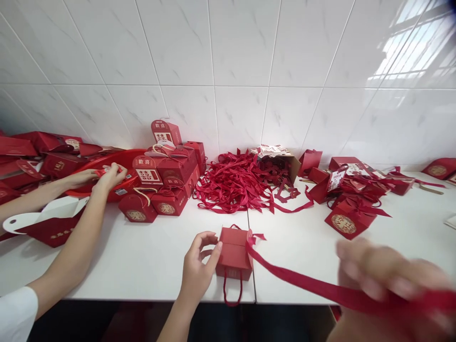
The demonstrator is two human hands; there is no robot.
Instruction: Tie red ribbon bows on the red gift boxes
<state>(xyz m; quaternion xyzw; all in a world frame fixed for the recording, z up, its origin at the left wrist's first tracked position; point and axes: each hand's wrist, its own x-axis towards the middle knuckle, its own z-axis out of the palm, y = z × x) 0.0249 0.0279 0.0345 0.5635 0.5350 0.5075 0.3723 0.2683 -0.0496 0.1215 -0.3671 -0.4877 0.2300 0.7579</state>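
A small red gift box [233, 259] with a cord handle hanging over its front sits at the table's front edge. My left hand [200, 261] grips its left side between thumb and fingers. From the box's right side a dark red satin ribbon [302, 280] stretches out to the right, taut and slightly sagging. My right hand [392, 280], blurred and close to the camera, is closed on that ribbon. Behind the box lies a heap of loose red ribbons [233, 183].
At left, a co-worker's hands [110, 178] work over a red plastic basket [121, 190]. Stacked red boxes [174, 161] stand beside it. A cardboard carton [294, 166] holds small dark red pieces. Ribboned boxes [351, 218] with tags are piled at right. A tiled wall [242, 114] bounds the table.
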